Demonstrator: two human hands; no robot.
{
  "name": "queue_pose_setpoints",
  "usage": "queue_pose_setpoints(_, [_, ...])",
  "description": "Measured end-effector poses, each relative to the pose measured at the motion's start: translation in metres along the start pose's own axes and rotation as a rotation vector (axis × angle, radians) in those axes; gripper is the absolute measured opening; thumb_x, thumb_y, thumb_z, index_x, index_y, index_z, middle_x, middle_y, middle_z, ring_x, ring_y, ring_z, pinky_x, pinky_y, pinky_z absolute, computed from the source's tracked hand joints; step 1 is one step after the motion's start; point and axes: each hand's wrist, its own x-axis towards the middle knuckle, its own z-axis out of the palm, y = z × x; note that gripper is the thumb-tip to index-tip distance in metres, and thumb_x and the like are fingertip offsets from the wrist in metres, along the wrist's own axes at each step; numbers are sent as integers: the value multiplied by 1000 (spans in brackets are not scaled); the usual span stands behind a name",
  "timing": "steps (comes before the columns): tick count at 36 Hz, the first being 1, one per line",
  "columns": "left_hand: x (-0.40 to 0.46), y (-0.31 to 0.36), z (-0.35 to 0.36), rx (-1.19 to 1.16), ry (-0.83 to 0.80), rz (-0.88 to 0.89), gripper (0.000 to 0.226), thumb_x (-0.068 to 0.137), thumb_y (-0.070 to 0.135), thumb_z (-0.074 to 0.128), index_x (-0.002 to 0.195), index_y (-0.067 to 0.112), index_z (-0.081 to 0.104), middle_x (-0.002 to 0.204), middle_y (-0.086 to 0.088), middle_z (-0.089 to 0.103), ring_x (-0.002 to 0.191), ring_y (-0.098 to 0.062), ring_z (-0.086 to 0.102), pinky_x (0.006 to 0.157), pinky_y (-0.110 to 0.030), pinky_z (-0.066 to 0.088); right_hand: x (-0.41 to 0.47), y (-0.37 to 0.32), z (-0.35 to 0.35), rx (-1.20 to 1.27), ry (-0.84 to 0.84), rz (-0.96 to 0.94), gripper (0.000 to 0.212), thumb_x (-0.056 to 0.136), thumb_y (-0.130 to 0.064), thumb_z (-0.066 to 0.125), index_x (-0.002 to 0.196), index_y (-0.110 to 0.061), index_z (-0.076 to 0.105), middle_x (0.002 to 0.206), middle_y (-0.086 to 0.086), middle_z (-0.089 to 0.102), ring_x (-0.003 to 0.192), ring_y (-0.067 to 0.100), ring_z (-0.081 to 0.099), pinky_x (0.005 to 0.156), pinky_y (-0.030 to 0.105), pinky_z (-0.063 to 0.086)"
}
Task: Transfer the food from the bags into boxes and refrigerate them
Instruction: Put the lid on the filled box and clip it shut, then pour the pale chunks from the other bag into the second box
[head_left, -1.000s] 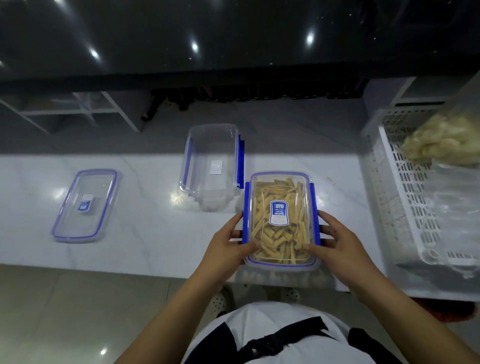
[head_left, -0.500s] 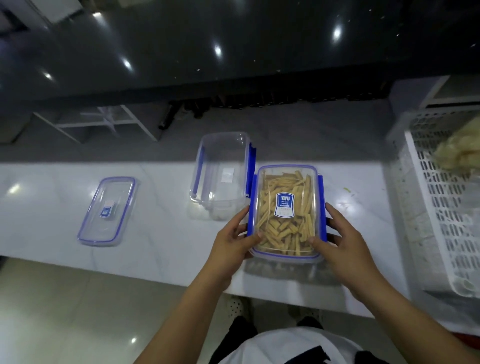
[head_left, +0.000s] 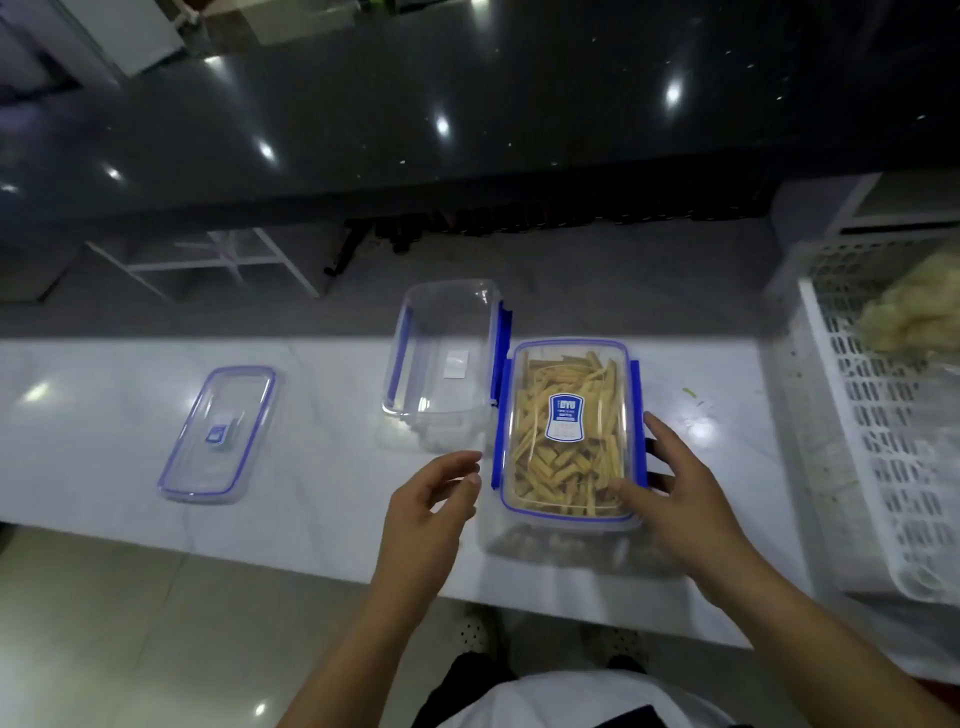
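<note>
A lidded clear box with blue clips (head_left: 566, 431), full of yellowish food sticks, stands on the white counter (head_left: 322, 467) near its front edge. My right hand (head_left: 675, 493) holds its right near corner, thumb on the lid and fingers along the right clip. My left hand (head_left: 431, 499) hovers just left of the box with loosely curled fingers, touching nothing. An empty open box (head_left: 444, 358) stands directly to the left behind it. A separate lid (head_left: 218, 434) lies flat further left.
A white slatted basket (head_left: 872, 426) stands at the right end of the counter with a clear bag of pale food (head_left: 914, 312) in it. Behind the counter runs a dark glossy surface. Tiled floor lies below the front edge.
My left hand has let go of the filled box and drawn back to the left. My right hand stays on the box. The view has shifted so things sit a bit further right.
</note>
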Motion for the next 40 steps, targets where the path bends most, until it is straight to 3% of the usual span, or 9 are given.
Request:
queue_pose_setpoints(4, [-2, 20, 8, 118, -139, 110, 28, 93, 30, 63, 120, 28, 69, 113, 14, 72, 110, -6, 66, 77, -18, 59, -2, -2, -2, 4, 12, 43, 65, 86, -20, 75, 129, -55, 43, 111, -30, 55, 96, 5, 64, 58, 17, 56])
queue_pose_setpoints(7, [1, 35, 16, 231, -258, 191, 34, 90, 41, 60, 123, 37, 63, 124, 17, 64, 114, -2, 61, 86, -21, 58, -9, -10, 0, -86, 46, 45, 62, 86, -27, 75, 119, -64, 38, 112, -34, 50, 99, -1, 59, 59, 12, 52])
queue_pose_setpoints(10, [9, 44, 20, 345, -383, 332, 32, 95, 33, 63, 123, 48, 56, 133, 20, 56, 118, 4, 53, 87, -13, 52, -24, -19, 0, -261, 145, 2, 71, 83, -42, 76, 136, -58, 31, 135, -24, 43, 115, -3, 46, 76, 7, 45])
queue_pose_setpoints(14, [24, 58, 23, 485, -534, 499, 48, 94, 37, 65, 137, 45, 48, 152, 19, 41, 138, -2, 38, 113, -31, 39, -55, -40, -9, -486, 295, -74, 79, 81, -56, 72, 147, -53, 28, 161, -21, 19, 146, 3, 22, 111, 27, 30])
queue_pose_setpoints(20, [48, 82, 52, 597, -744, 741, 61, 92, 48, 64, 137, 63, 25, 164, 14, 20, 152, -10, 15, 122, -37, 19, -109, -66, -40, -776, 536, -38, 80, 82, -62, 65, 151, -50, 25, 165, -15, 8, 151, 11, 8, 121, 36, 17])
queue_pose_setpoints(25, [60, 113, 92, 635, -829, 933, 72, 91, 57, 60, 151, 52, 20, 167, 13, 9, 154, -13, 2, 123, -43, 17, -146, -80, -75, -886, 676, 124, 86, 81, -67, 63, 152, -51, 18, 166, -13, -1, 153, 16, 1, 123, 45, 12])
queue_pose_setpoints(33, [64, 203, 170, 620, -697, 1154, 87, 90, 49, 65, 158, 39, 11, 168, 6, 11, 155, -18, -1, 123, -39, 4, -148, -125, -162, -908, 802, 124, 87, 80, -68, 63, 152, -49, 19, 166, -7, 9, 152, 19, 11, 119, 44, 16])
queue_pose_setpoints(37, [75, 244, 221, 665, -604, 1216, 93, 88, 43, 68, 160, 29, 11, 166, -1, 20, 154, -24, 10, 125, -43, 10, -113, -137, -220, -701, 824, 35, 83, 79, -60, 71, 151, -41, 32, 162, -7, 23, 147, 19, 26, 115, 41, 30])
queue_pose_setpoints(40, [83, 267, 266, 705, -490, 1219, 93, 87, 40, 69, 160, 29, 12, 164, -2, 25, 153, -27, 16, 124, -48, 15, -77, -147, -265, -317, 792, -51, 57, 82, -44, 76, 134, -34, 55, 142, -6, 47, 121, 10, 47, 91, 30, 41])
